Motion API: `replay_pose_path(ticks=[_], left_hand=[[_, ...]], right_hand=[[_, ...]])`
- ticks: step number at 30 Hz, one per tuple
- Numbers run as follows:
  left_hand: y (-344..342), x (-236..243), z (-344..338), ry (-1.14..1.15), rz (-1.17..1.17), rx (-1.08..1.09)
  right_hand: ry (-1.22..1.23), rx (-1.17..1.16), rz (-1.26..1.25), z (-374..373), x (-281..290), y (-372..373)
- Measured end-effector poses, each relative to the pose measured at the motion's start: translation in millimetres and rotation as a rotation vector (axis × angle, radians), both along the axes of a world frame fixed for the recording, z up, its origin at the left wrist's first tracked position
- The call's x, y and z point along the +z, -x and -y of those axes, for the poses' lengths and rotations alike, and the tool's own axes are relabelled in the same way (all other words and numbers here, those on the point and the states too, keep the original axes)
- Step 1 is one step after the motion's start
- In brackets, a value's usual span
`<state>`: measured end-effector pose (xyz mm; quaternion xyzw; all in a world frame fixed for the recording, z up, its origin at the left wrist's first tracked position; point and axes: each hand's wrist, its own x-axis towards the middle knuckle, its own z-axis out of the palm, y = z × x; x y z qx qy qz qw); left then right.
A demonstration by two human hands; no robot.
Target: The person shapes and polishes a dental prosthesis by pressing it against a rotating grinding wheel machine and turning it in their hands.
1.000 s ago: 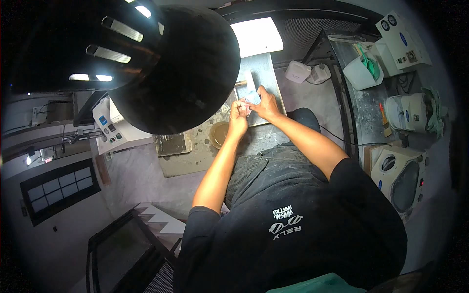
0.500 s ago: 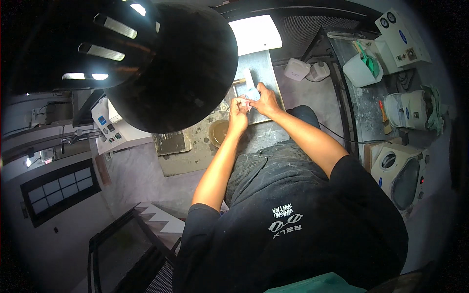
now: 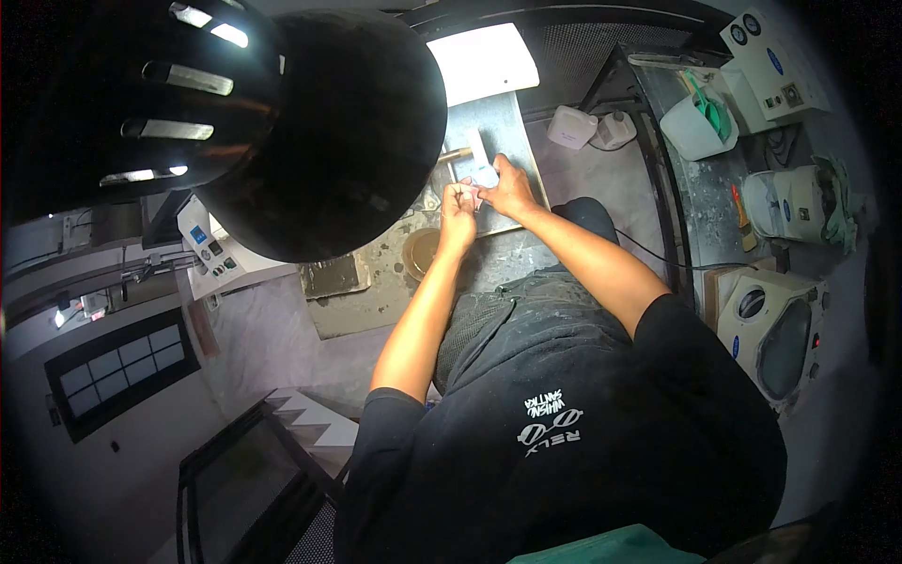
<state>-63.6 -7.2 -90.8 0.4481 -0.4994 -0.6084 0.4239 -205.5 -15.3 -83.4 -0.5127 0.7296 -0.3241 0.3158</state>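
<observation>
Both of my hands meet over the workbench (image 3: 495, 111), close to its front edge. My left hand (image 3: 458, 218) is closed, its fingertips pinching a small pink piece (image 3: 475, 196) whose exact kind is too small to tell. From the right, my right hand (image 3: 512, 191) comes against the same piece, fingers bent and closed. Touching or just beside the right fingertips is a pale bluish-white piece (image 3: 484, 177); whether it is held or lies on the bench I cannot tell. Beyond the fingers lie a white bar-shaped piece (image 3: 477, 148) and a wooden-handled tool (image 3: 457, 155).
A large black lamp shade (image 3: 348, 141) hangs at upper left, hiding part of the bench. A round brown bowl (image 3: 420, 252) and a dark rectangular slab (image 3: 334, 275) sit left of my forearm. On the right bench stand a white bucket (image 3: 691, 132) and machines (image 3: 775, 324).
My hands stay together with small finger shifts, and a bit more of the pink piece shows. The view has shifted slightly, with the lamp shade appearing further left.
</observation>
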Motion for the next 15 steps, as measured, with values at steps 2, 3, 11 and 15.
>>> replay_pose_path(ticks=[2, 3, 11, 15], left_hand=[[2, 2, 1, 0.081, 0.015, -0.003], [2, 2, 2, 0.064, 0.055, -0.022], [7, -8, 9, 0.127, 0.125, -0.097], [5, -9, 10, 0.181, 0.164, -0.074]], right_hand=[[0.039, -0.046, 0.029, -2, 0, -1], [0.045, -0.071, 0.041, -3, 0, -1], [0.024, -0.156, 0.080, -7, -1, 0], [0.002, -0.184, 0.084, -6, -3, -6]])
